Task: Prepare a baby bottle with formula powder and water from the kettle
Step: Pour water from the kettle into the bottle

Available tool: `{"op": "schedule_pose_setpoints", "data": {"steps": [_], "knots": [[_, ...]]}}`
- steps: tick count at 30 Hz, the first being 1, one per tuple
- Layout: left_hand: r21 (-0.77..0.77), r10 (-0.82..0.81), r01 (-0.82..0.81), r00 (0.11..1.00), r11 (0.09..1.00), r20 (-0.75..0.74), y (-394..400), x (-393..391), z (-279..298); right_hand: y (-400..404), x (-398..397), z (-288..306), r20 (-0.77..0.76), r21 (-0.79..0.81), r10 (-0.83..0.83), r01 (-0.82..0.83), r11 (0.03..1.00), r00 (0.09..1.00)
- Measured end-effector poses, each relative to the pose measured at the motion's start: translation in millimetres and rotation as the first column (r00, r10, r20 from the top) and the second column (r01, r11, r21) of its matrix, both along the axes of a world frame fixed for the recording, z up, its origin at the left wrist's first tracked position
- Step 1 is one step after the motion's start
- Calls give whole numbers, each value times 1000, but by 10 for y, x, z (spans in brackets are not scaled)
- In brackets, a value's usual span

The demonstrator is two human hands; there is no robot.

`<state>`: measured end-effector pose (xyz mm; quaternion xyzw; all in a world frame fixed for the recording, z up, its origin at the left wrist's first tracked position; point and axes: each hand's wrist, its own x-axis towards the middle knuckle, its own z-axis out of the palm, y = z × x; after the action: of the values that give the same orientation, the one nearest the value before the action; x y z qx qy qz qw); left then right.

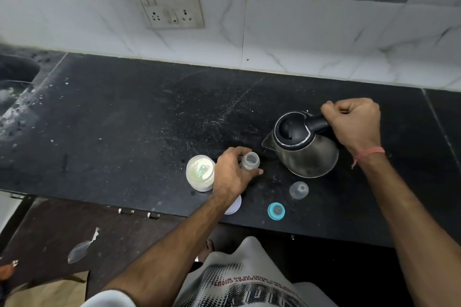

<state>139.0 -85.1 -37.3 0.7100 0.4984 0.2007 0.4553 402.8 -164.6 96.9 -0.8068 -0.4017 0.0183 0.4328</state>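
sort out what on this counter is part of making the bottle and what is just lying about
Part of the job:
bottle, held by left hand
kettle, handle gripped by right hand
powder jar
teat ring
clear cap
white lid

Lying about:
socket plate
sink

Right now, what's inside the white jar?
The open jar holds pale powder with a greenish scoop lying in it. How deep the powder goes is hidden by the jar's wall.
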Motion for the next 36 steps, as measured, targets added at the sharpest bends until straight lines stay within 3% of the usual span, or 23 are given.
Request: {"op": "schedule_pose_setpoints", "data": {"steps": [11,36], "knots": [[-48,48,-51,997,998,-54,-22,51,26,93,19,-6,121,-68,82,-74,995,989],[-33,28,-31,996,999,-80,-10,26,40,186,-171,49,212,-140,192,-165,976,958]]}}
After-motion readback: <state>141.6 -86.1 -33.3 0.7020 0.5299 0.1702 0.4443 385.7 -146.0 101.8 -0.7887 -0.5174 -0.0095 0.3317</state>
